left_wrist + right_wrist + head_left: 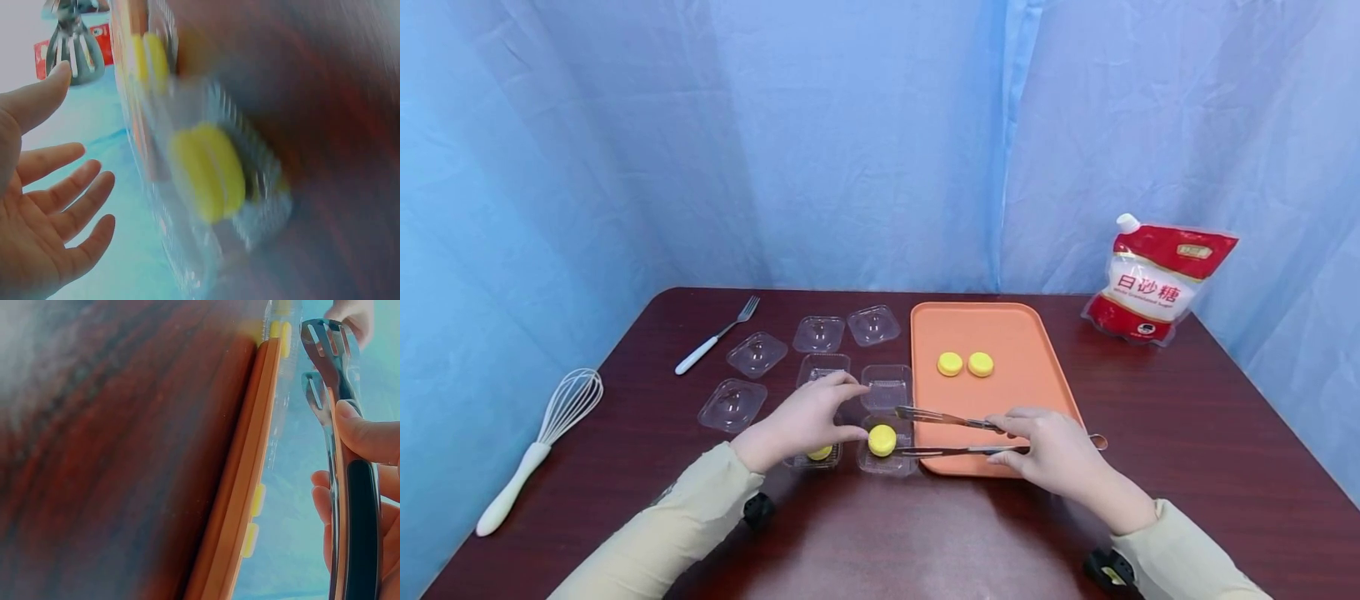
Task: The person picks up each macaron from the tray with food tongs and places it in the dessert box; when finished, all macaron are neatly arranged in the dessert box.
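Note:
My right hand grips metal tongs, their arms spread and nothing between their slotted tips. The tips reach left over a clear plastic box that holds a yellow macaron. My left hand hovers over the boxes with its fingers spread and nothing in them; in the left wrist view its palm shows beside two boxed macarons. A second boxed macaron is partly hidden under this hand. Two more macarons, one on the left and one on the right, sit on an orange tray.
Behind the filled boxes stand two more clear boxes, one at the right and one partly covered by my left hand. Several clear lids lie further left and back. A fork, a whisk and a sugar pouch are around the edges.

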{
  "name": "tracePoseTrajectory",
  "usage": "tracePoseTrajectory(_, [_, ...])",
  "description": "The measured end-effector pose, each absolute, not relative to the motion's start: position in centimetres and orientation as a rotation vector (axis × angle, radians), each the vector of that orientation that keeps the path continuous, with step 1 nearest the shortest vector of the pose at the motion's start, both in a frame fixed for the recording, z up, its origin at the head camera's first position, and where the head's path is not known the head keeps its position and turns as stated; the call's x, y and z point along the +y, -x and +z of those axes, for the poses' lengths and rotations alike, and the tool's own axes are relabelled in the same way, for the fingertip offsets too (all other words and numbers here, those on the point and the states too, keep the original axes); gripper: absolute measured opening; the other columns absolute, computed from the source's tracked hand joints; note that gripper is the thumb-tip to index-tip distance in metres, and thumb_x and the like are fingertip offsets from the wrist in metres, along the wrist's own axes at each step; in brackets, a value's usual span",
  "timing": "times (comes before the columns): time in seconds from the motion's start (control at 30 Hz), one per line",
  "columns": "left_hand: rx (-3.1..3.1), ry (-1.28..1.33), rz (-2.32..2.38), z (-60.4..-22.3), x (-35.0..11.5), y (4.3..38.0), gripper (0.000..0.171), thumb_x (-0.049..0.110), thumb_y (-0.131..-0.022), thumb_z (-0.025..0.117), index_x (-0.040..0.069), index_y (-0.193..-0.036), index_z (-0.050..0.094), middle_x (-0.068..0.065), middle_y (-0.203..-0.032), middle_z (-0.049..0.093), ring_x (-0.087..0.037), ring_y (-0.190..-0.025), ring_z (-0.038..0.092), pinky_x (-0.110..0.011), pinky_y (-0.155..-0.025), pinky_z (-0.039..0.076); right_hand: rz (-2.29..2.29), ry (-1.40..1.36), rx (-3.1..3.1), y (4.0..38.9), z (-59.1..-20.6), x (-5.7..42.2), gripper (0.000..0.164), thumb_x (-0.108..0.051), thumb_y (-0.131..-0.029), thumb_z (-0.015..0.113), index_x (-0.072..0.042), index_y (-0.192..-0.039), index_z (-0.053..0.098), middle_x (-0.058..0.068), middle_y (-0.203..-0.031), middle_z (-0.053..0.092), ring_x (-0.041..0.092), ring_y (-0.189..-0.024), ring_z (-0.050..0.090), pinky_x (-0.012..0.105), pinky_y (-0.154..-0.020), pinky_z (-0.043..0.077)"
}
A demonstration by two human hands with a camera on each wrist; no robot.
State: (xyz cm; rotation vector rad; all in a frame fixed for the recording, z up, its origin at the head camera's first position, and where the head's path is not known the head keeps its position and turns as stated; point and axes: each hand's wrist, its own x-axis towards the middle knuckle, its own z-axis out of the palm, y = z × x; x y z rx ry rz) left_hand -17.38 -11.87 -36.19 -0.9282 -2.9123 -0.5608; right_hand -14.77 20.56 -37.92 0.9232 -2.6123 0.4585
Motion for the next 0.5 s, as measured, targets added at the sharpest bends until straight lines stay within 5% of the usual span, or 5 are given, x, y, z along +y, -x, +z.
tracePoseTrajectory(0.5, [-2.936, 0.663, -0.61, -35.2, -15.8, 20.8, 0.059, 0.028, -0.08, 0.077, 0.003, -0.129, 0.056, -0.016, -0.124, 0.053, -0.029, -0.109, 0.058, -0.044, -0.091, 0.05, 0.482, -0.925, -2.612, 14.6, -38.0, 20.8, 0.039, -0.022, -0.065, 0.086, -0.012, -0.1, 0.074, -0.005, -0.081, 0.067, 0.008, -0.07, 0.062, 0.027, -0.06, 0.051])
